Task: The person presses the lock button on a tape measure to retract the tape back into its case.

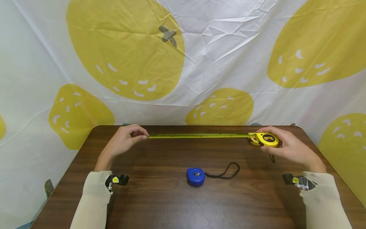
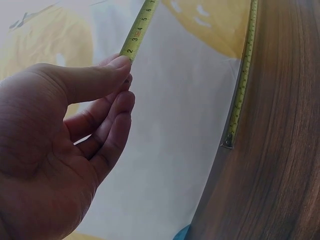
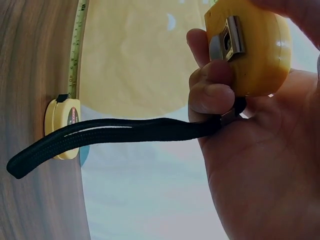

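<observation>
My right hand (image 1: 288, 147) grips a yellow tape measure (image 1: 268, 140) by its case, above the back right of the table. Its metal belt clip (image 3: 233, 39) and black wrist strap (image 3: 125, 131) show in the right wrist view. From the case a yellow blade (image 1: 197, 136) runs straight across to my left hand (image 1: 121, 141), whose thumb and fingers pinch its end. The blade's end hook is hidden by the fingers. Behind and below lies a second yellow tape measure (image 3: 62, 125), its blade (image 2: 242, 85) drawn out along the table's back edge.
A blue tape measure (image 1: 196, 176) with a black strap (image 1: 226, 176) lies mid-table, nearer me than the stretched blade. The brown wooden table (image 1: 154, 203) meets a white curtain (image 1: 217, 63) with yellow fruit prints at its back and sides.
</observation>
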### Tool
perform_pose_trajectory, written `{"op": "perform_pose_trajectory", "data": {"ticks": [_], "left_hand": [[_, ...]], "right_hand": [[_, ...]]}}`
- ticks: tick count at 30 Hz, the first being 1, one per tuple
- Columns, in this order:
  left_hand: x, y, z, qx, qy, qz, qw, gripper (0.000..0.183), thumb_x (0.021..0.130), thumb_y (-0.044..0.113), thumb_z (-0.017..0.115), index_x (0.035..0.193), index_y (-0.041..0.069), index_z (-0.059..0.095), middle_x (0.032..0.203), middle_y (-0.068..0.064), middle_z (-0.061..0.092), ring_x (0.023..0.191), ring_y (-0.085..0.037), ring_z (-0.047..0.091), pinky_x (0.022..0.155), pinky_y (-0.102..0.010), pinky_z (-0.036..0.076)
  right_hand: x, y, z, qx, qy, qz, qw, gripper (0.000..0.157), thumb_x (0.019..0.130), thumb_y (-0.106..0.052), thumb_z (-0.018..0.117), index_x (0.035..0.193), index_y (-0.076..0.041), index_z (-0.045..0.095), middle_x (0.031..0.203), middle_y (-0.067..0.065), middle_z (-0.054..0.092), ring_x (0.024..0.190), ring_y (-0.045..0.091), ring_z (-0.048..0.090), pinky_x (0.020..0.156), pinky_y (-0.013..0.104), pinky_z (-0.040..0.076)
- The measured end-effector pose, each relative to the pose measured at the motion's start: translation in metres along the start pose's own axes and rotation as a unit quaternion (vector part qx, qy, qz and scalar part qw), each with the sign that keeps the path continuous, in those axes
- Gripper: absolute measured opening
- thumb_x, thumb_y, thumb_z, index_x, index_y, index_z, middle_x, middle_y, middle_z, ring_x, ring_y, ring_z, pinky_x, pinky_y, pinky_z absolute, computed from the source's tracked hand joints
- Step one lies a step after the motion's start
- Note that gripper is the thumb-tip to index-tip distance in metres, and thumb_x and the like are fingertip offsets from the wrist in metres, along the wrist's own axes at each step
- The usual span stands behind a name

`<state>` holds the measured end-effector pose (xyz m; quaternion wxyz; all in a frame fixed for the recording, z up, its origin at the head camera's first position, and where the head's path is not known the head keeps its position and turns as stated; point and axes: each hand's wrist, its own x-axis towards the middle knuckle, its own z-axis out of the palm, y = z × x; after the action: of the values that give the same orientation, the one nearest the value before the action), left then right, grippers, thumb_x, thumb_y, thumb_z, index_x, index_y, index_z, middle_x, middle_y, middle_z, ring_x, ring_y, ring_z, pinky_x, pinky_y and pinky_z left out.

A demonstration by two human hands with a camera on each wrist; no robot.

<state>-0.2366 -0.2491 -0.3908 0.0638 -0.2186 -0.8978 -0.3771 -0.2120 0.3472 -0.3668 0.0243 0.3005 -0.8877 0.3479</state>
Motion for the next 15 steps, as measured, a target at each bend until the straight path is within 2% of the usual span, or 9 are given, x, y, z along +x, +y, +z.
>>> {"op": "perform_pose_trajectory", "data": {"ticks": [8,15], "left_hand": [[0.0012,0.0009,0.0018,-0.006,0.002,0.013,0.9999,0.008,0.104,0.010,0.079,0.110,0.008,0.082,0.105,0.000,0.078,0.095,-0.019,0.071,0.085,-0.035,0.057],[0.0019,0.0017,0.0051,-0.010,-0.001,0.007,0.9999,0.007,0.103,0.011,0.079,0.109,0.009,0.082,0.106,0.000,0.078,0.095,-0.019,0.071,0.086,-0.037,0.057]], "right_hand": [[0.0032,-0.0010,0.0025,-0.014,0.000,-0.004,1.000,0.054,0.099,-0.003,0.082,0.148,-0.018,0.061,0.122,0.003,0.067,0.091,0.016,0.062,0.074,0.027,0.054],[0.0056,-0.0026,0.0053,-0.016,-0.004,-0.012,1.000,0.053,0.100,-0.003,0.081,0.147,-0.018,0.061,0.119,0.004,0.066,0.089,0.016,0.063,0.071,0.029,0.056]]}}
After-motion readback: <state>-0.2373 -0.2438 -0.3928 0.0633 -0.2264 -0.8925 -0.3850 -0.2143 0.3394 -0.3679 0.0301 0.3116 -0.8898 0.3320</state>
